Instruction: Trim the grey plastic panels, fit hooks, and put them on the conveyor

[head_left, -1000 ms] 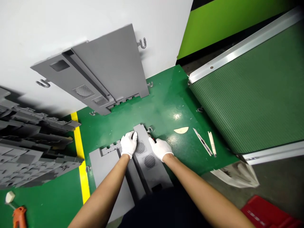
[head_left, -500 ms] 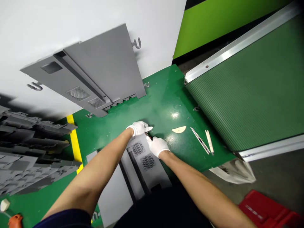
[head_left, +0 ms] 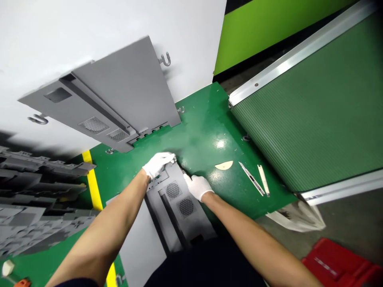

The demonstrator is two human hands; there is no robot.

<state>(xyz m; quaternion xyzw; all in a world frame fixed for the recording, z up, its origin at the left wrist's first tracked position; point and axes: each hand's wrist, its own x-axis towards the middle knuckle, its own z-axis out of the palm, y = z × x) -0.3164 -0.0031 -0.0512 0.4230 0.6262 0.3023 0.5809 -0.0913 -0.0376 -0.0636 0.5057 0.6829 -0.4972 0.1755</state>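
Observation:
A grey panel [head_left: 197, 221] with two round vent grilles and long dark slots lies on the green table in front of my body, which hides its near end. My left hand [head_left: 159, 164], in a white glove, is closed at the panel's far corner, with its fingertips pinched on the edge. My right hand [head_left: 198, 186], also gloved in white, is closed beside the panel's right edge. A small dark thing shows at its fingertips, too little visible to name.
On the green table [head_left: 203, 139] lie a cream half-disc [head_left: 224, 165], a slim cutter knife [head_left: 251, 178] and a cream strip-shaped tool [head_left: 263, 180]. Another grey panel [head_left: 128, 87] leans behind. Stacked panels [head_left: 36, 199] stand left; a green conveyor belt [head_left: 317, 111] and red case [head_left: 338, 263] are right.
My left hand has moved left and slightly up, away from my right hand, onto the panel's corner. My right hand stays at the right edge. The view has shifted slightly.

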